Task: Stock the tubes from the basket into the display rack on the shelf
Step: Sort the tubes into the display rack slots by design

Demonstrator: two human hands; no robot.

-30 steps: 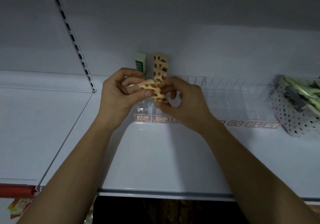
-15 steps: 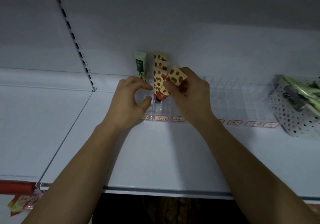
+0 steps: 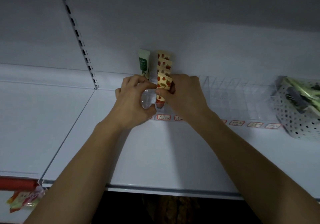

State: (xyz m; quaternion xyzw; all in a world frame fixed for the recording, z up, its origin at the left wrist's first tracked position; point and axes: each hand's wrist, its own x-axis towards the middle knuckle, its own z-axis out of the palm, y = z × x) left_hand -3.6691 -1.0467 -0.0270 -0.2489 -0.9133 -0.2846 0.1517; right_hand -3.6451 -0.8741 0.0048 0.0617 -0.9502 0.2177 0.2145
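My right hand (image 3: 183,93) pinches strawberry tube (image 3: 163,86), cap down in near slot of clear rack (image 3: 225,92). Left hand (image 3: 133,99) curled, steadying rack edge, grasping nothing. Risk: tilted tube jams against divider, topples neighbours.

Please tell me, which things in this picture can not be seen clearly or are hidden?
- Head view: the cap of the strawberry tube sits behind the right hand and the clear rack; whether it is fully seated is unclear.
- The price labels are too small to read.
- The basket is cut off by the right edge; its tubes cannot be counted.
- The left hand covers the rack's left slots.
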